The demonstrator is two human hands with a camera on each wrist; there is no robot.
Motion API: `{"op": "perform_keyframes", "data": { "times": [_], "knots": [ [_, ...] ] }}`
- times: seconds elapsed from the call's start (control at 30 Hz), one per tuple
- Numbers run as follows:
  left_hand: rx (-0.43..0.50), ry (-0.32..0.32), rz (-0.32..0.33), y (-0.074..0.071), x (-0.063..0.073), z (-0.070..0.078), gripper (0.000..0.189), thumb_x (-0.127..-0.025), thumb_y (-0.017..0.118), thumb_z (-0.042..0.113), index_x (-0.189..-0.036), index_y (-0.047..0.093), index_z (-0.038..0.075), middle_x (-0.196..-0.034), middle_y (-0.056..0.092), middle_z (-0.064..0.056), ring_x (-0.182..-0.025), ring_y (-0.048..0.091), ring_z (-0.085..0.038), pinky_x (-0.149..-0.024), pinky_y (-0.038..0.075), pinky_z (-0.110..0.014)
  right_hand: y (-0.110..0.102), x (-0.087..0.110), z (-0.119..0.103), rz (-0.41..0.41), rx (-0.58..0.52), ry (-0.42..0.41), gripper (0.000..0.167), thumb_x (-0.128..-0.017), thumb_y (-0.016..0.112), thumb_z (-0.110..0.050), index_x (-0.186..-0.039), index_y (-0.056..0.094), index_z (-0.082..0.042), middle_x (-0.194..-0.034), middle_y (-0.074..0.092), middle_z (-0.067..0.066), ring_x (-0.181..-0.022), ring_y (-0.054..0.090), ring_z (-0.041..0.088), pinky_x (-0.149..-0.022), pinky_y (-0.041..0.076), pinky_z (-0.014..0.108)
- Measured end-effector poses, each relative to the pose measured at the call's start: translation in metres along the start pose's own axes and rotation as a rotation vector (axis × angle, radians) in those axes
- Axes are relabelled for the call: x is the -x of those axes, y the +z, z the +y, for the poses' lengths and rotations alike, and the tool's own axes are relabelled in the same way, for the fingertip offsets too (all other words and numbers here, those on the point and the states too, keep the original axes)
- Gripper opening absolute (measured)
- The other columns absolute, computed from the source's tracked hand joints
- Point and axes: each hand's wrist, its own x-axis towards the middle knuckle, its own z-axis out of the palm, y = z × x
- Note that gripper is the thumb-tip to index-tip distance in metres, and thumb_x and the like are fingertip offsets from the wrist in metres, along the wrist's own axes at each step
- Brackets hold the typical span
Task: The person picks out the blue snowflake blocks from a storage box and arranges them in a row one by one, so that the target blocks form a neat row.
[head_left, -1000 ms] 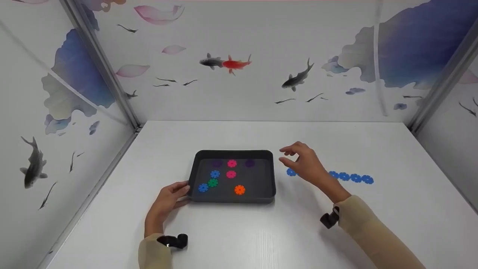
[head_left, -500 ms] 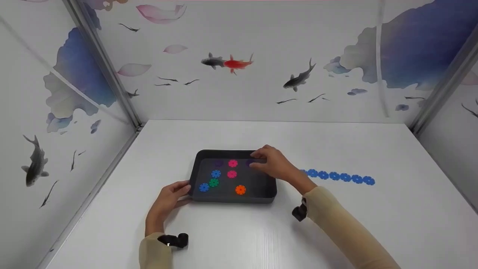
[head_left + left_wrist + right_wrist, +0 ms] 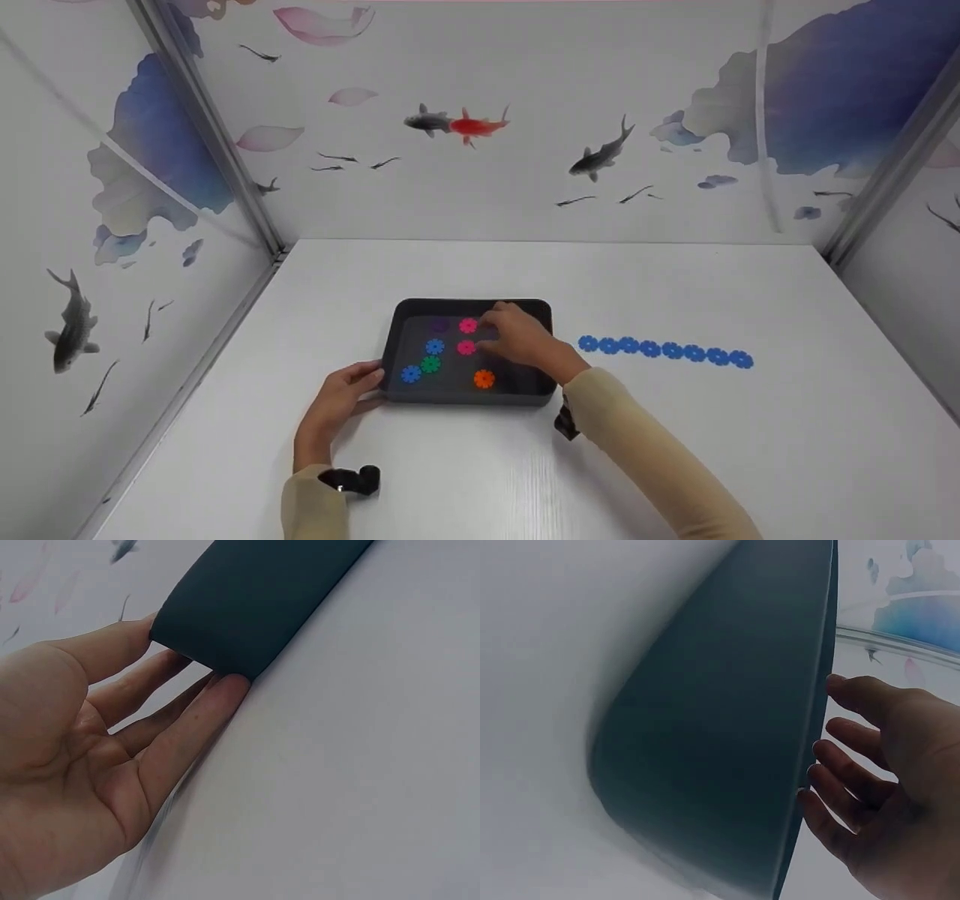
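A dark shallow tray (image 3: 465, 399) stands on the white table with several notched flower-shaped discs inside. My left hand (image 3: 339, 394) touches the tray's left end; in the left wrist view its fairly straight fingers (image 3: 196, 716) meet the wall. Over the tray's right half reaches my right hand (image 3: 521, 336), thumb and fingers apart, nothing visible between them. Closest to its fingertips are an upper pink disc (image 3: 468, 325) and a lower pink disc (image 3: 466, 347). Also inside lie a purple disc (image 3: 439, 325), a green disc (image 3: 430, 364), an orange disc (image 3: 484, 379) and two blue ones.
Right of the tray, a row of linked-looking blue discs (image 3: 651, 349) lies across the white table (image 3: 465, 480). Printed panels with fish enclose the table at the back and sides. A black wrist camera (image 3: 358, 480) sits on the left wrist.
My right hand has moved left from the near end of the blue row into the tray, now covering the right purple disc's place. The whole blue row shows now. My left hand stays put.
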Motion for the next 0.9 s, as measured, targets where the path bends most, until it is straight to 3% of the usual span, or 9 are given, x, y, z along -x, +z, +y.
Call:
{"op": "perform_keyframes", "data": {
  "times": [0.57,0.7,0.9],
  "knots": [
    [0.018,-0.009,-0.001,0.001,0.002,0.003,0.047,-0.101,0.06,0.017,-0.144,0.05,-0.001,-0.146,0.051,-0.024,-0.136,0.051,-0.037,-0.105,0.054,-0.044,0.032,-0.036,-0.013,-0.049,-0.114,-0.051,0.036,-0.094,0.071,-0.02,-0.126,0.067,-0.003,-0.113,0.064,0.013,-0.103,0.062,0.024,-0.096,0.058,0.037],
    [0.011,-0.019,0.013,0.001,0.001,0.002,0.045,-0.1,0.061,0.017,-0.142,0.053,0.001,-0.145,0.054,-0.022,-0.135,0.053,-0.035,-0.105,0.054,-0.044,0.04,-0.04,-0.02,-0.092,-0.162,-0.02,0.038,-0.095,0.07,-0.021,-0.129,0.065,-0.005,-0.118,0.063,0.012,-0.106,0.062,0.022,-0.099,0.057,0.036],
    [-0.001,-0.017,0.011,-0.001,0.0,-0.001,0.048,-0.099,0.064,0.021,-0.142,0.053,0.002,-0.147,0.052,-0.021,-0.137,0.051,-0.037,-0.106,0.054,-0.045,0.044,-0.045,-0.03,-0.127,-0.142,0.023,0.04,-0.095,0.07,-0.02,-0.132,0.064,-0.005,-0.122,0.062,0.014,-0.107,0.059,0.022,-0.104,0.055,0.038]
  ]
}}
